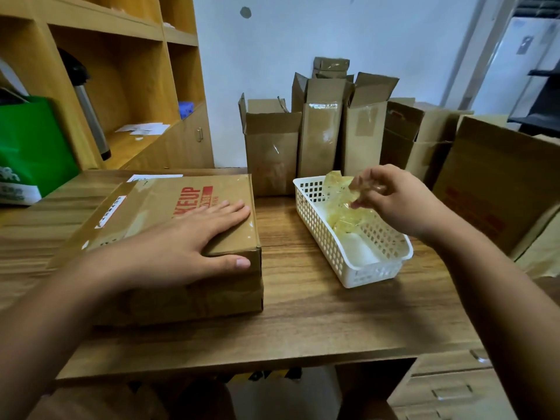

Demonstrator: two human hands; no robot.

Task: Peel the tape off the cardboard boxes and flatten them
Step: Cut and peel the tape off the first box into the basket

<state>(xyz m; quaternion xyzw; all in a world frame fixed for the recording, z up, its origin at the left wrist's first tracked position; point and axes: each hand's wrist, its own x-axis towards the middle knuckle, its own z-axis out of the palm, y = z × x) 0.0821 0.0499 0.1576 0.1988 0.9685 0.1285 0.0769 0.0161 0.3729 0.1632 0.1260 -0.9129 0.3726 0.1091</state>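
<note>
A flat brown cardboard box with red print lies on the wooden desk, left of centre. My left hand rests flat on its top, fingers straight, thumb over the near right edge. My right hand hovers over a white perforated basket and pinches a crumpled strip of clear yellowish tape. More crumpled tape lies inside the basket.
Several upright open cardboard boxes stand at the back against the wall. A large box leans at the right. A wooden shelf unit with a green bag is on the left. Drawers sit under the desk's right end.
</note>
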